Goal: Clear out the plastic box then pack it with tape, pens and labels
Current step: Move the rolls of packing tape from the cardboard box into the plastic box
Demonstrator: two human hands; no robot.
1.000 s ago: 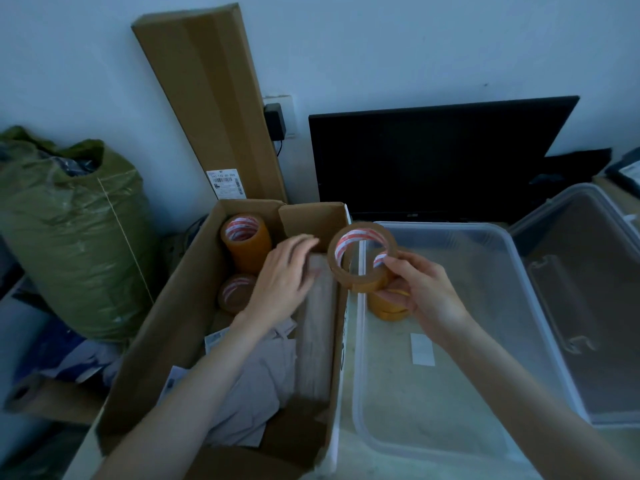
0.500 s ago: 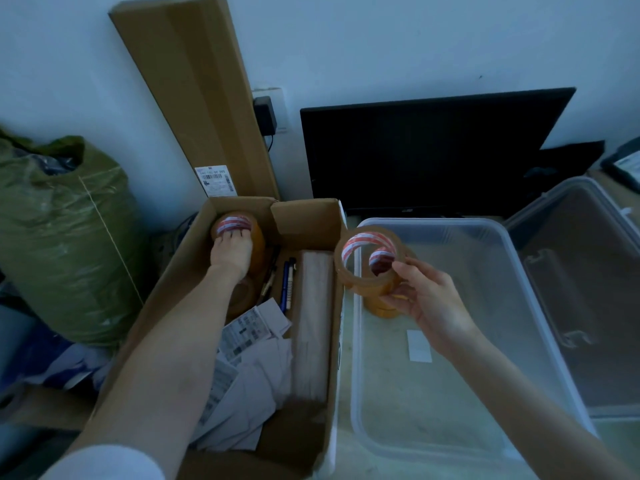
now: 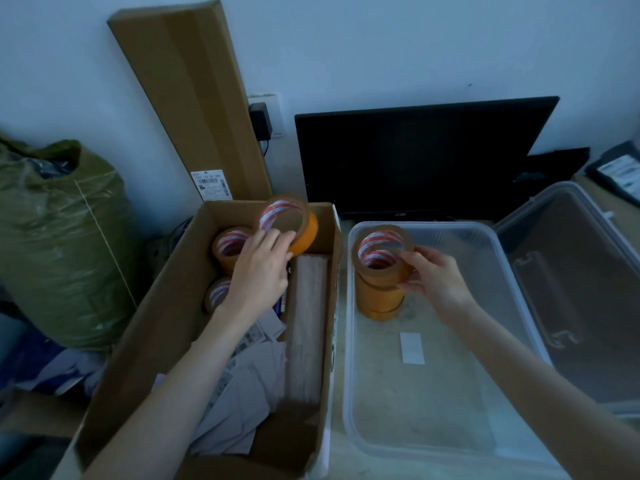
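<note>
A clear plastic box point(image 3: 498, 258) lies open in front of me on the right. In its far left corner stands a stack of brown tape rolls point(image 3: 379, 299). My right hand point(image 3: 433, 280) pinches the top roll point(image 3: 381, 252) of that stack. My left hand point(image 3: 259, 268) grips another brown tape roll point(image 3: 291, 220), lifted and tilted above the cardboard box point(image 3: 156, 327). Two more rolls point(image 3: 227, 249) stay in that box's far end. Paper labels point(image 3: 249, 372) and a pen point(image 3: 282, 301) lie in the cardboard box below my left forearm.
The box's clear lid point(image 3: 588, 292) lies to the right. A black monitor point(image 3: 415, 157) leans on the wall behind. A long flat carton point(image 3: 187, 95) stands against the wall, and a green sack point(image 3: 59, 244) sits on the left.
My left hand has lifted a tape roll up out of the cardboard box. My right hand has lowered its roll onto the stack in the plastic box.
</note>
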